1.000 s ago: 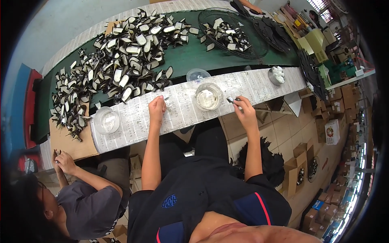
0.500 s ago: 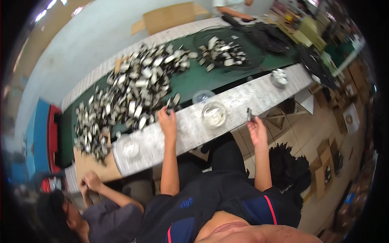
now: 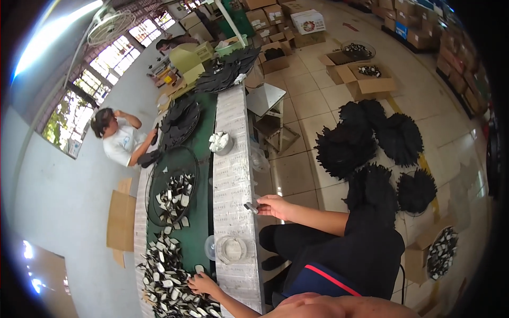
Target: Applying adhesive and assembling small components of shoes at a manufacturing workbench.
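Note:
My right hand [image 3: 273,205] is over the near edge of the bench, its fingers pinching a small dark piece [image 3: 251,208] with a greyish side. My left hand [image 3: 202,284] reaches to the edge of a big heap of small black-and-white pieces [image 3: 168,267] on the green surface. Its fingers are bent together among the pieces; what they grip is too small to make out. One white-faced piece [image 3: 199,269] lies just beyond those fingertips. Between my hands, a round clear dish [image 3: 231,249] rests on the pale bench strip [image 3: 233,183], beside a bluish clear lid [image 3: 210,248].
A tub of white pieces [image 3: 220,143] stands farther along the strip. Across the green table [image 3: 204,124], a co-worker [image 3: 122,139] handles dark items beside a round tray [image 3: 150,199]. Black fringed stacks [image 3: 347,151] and open cartons [image 3: 371,79] occupy the floor at right.
The view has swung far to the right, bringing in the floor stacks and the co-worker across the table. The person at left has left the picture. My right hand keeps the dark piece.

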{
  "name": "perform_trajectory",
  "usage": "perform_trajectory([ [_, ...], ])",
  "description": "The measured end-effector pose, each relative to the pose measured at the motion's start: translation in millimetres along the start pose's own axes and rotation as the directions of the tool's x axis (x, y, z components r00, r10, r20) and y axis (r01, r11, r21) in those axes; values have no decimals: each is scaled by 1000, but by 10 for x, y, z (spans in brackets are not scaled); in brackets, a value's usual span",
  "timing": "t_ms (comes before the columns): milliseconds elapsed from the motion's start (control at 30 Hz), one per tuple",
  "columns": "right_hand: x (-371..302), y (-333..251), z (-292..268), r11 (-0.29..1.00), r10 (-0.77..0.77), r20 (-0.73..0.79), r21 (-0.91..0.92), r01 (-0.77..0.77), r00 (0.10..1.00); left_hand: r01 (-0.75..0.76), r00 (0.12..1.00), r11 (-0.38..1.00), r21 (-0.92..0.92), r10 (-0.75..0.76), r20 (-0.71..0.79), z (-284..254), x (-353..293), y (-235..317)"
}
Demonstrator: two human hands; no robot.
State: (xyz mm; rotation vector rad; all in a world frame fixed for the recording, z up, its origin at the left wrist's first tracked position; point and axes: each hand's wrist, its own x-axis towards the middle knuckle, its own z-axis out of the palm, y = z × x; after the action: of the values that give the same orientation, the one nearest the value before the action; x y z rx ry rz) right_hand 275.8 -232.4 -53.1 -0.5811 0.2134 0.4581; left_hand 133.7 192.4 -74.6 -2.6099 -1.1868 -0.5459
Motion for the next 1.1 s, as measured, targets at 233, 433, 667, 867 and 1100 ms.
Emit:
perform_trajectory([
  [233, -33, 34, -74, 1000, -8, -28, 28, 9, 1000, -14, 984, 897, -441, -67, -168, -255, -87, 84],
  [433, -37, 49, -141, 1000, -4, -71, 27, 6, 997, -9, 974, 973, -232, -43, -221, -991, -993, 60],
  [667, 173, 361, 6, 987, 95, -59, -123, -102, 994, 41, 999, 927, -373, -38, 16, -1052, -1838, -249],
  [867, 109, 374, 244, 983, 67, 51, -173, -58, 996, -62, 997, 723, -688, 70, -16, -965, -1611, -167],
  [1100, -107, 529, 422, 956, 126, 54, -273, -107, 991, -59, 997, 806, -590, 23, -69, -738, -1503, -328],
])
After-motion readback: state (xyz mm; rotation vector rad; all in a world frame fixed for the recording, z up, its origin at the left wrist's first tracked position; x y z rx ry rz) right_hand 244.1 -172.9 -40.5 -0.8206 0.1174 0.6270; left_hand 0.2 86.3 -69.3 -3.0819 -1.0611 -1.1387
